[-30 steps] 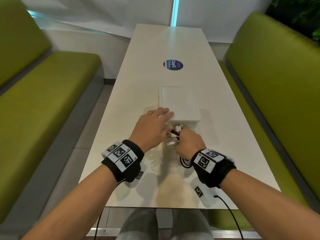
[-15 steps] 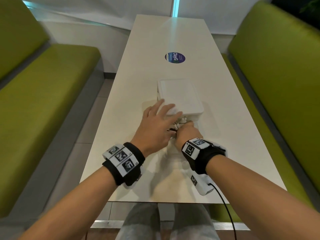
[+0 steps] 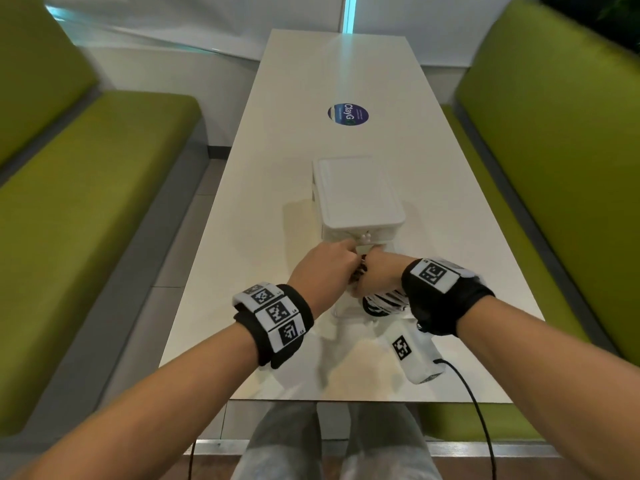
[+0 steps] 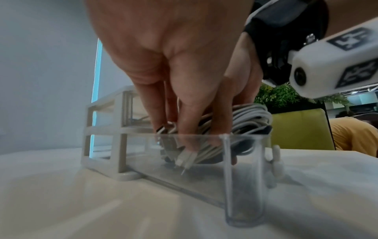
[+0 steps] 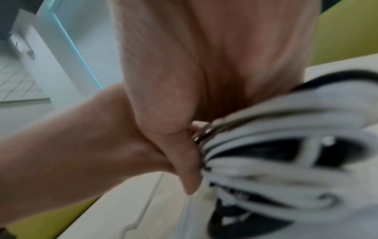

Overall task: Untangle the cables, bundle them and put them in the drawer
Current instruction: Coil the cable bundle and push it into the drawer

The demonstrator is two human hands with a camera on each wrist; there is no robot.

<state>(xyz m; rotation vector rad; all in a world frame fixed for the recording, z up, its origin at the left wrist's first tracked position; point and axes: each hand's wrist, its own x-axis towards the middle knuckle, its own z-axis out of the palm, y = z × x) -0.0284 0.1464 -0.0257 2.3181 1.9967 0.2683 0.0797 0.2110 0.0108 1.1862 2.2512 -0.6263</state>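
A white drawer unit stands mid-table with its clear bottom drawer pulled out toward me. A coiled bundle of white and black cables hangs half inside that drawer. My right hand grips the bundle from above, thumb pressed along the coils. In the right wrist view that hand is blurred. My left hand reaches down beside it. In the left wrist view it pinches the loose connector ends below the drawer rim. The drawer floor under the coil is hidden.
The long white table carries a round blue sticker beyond the unit. Green benches line both sides. The table's near edge lies just behind my wrists. A person in an orange shirt sits far right.
My left hand came off the unit's top and dropped to the cable ends at the drawer. My right hand lowered the bundle into the drawer, wrist swinging right.
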